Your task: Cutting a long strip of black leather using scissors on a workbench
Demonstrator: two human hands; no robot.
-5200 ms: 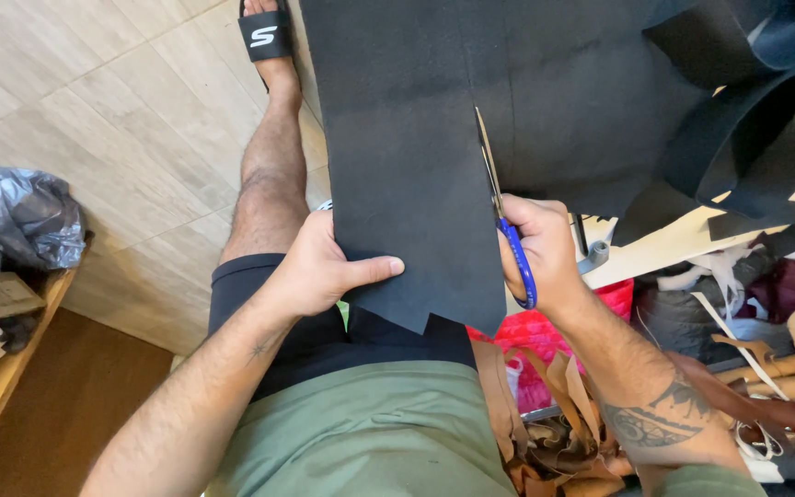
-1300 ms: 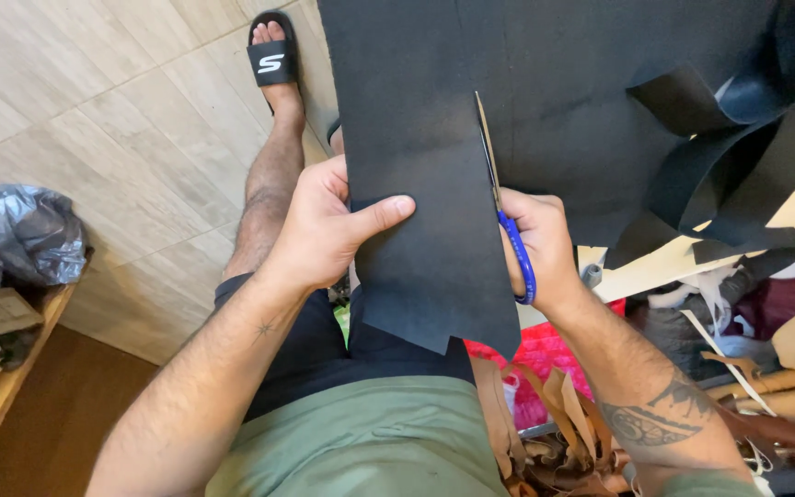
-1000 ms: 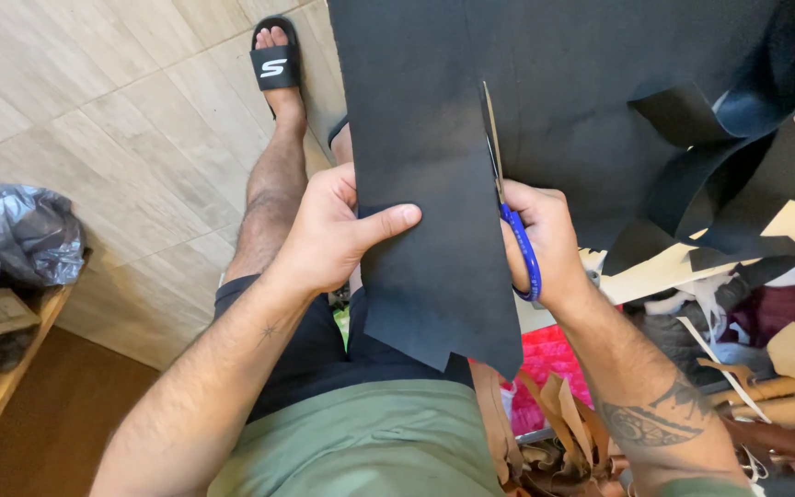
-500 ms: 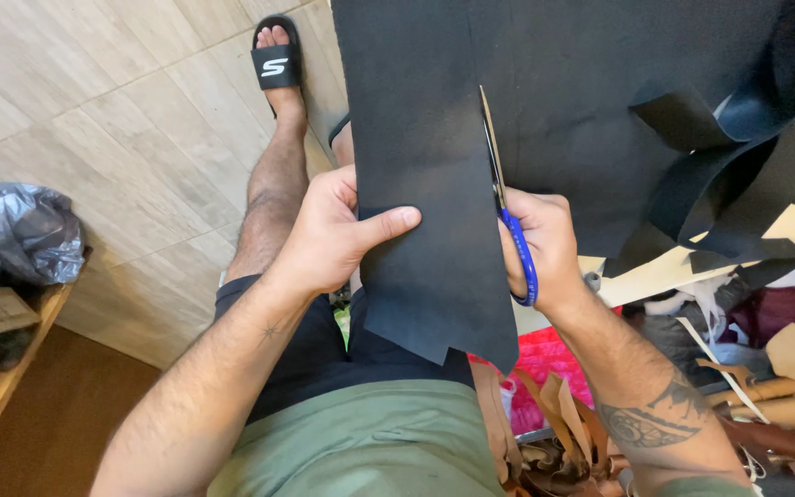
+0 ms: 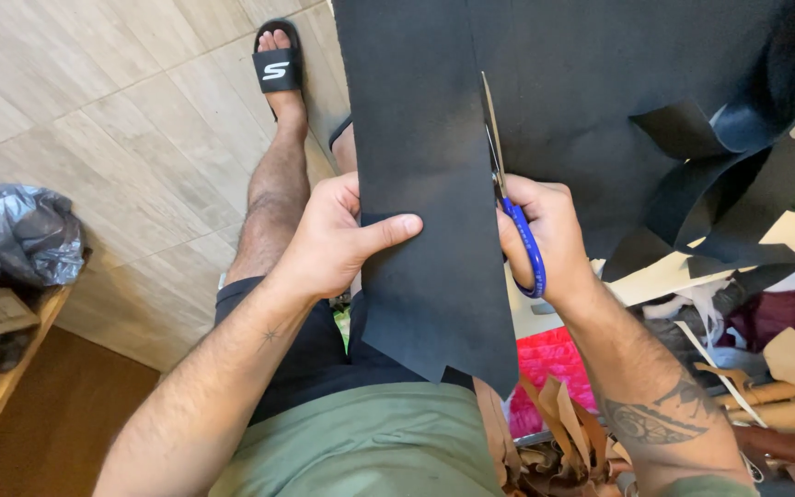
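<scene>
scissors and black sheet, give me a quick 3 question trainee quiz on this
1. True or false: the right hand holds the scissors.
2. Which part of the left hand lies on top of the black sheet? A) thumb B) palm C) wrist
3. What colour are the scissor handles?

Key: 1 true; 2 A; 3 blue

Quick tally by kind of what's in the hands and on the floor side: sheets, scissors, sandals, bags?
Black sheet, held by the left hand: 1
Blue-handled scissors, in the right hand: 1
Black sandal: 1
Grey plastic bag: 1
Total: 4
</scene>
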